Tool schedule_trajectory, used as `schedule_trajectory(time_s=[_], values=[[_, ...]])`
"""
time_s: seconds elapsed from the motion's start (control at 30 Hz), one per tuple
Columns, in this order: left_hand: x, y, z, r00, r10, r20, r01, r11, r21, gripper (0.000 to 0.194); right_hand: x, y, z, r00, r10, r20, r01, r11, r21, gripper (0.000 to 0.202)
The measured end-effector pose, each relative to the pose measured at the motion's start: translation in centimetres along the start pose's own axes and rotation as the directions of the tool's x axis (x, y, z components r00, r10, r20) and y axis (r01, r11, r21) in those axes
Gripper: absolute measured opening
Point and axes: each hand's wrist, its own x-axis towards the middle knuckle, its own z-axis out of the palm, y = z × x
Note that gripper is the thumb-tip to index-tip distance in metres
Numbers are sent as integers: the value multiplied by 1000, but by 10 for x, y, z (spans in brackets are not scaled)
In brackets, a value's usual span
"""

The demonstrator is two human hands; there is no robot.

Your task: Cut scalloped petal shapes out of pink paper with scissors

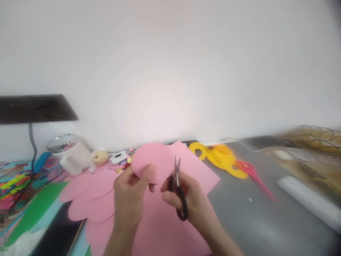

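Observation:
Between its thumb and fingers, my left hand (pixel 131 190) grips a rounded pink paper piece (pixel 151 156), held up in front of me. A pair of black-handled scissors (pixel 177 181) is in my right hand (pixel 190 197), its blades pointing up and slightly apart, just right of the paper piece. Beneath both hands lies a large pink paper sheet (pixel 165 227). To the left of my left hand, several round pink paper cutouts (pixel 90 199) overlap in a pile.
Yellow paper cutouts (pixel 221 156) and pink scissors (pixel 257 177) lie right of the sheet on the grey table (pixel 239 213). A white mug (pixel 77 156) stands at the back left, near small beads and a cable. A white roll-like object (pixel 309 199) sits far right.

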Motion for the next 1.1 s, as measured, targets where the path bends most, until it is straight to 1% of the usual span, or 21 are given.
schedule_trajectory(time_s=[0.07, 0.2, 0.4, 0.6, 0.77, 0.9, 1.1], values=[[1, -1, 0, 1000, 13, -4, -13, 1000, 2, 21, 0, -1, 0, 999, 4, 37, -4, 1000, 5, 11], [0, 0, 0, 1000, 5, 22, -5, 1000, 19, 21, 0, 0, -1, 998, -21, 58, 20, 1000, 20, 14], [-4, 4, 1, 1000, -2, 29, 0, 998, 57, 22, 1, 2, -3, 998, -38, 52, 36, 999, 26, 17], [-6, 8, 3, 1000, -20, 8, 19, 995, 101, 22, 1, 4, -4, 999, -18, 43, 18, 1000, 2, 26], [-7, 7, 3, 1000, -3, 4, 3, 997, 81, 22, 1, 3, -4, 999, -8, 45, 8, 1000, -5, 26], [-7, 8, 3, 1000, -10, -9, 11, 994, 111, 21, 0, 4, -4, 999, 9, 38, -8, 1000, -14, 26], [-7, 8, 3, 1000, -6, -16, 8, 994, 111, 22, 0, 2, -3, 999, 27, 37, -27, 1000, -7, 25]])
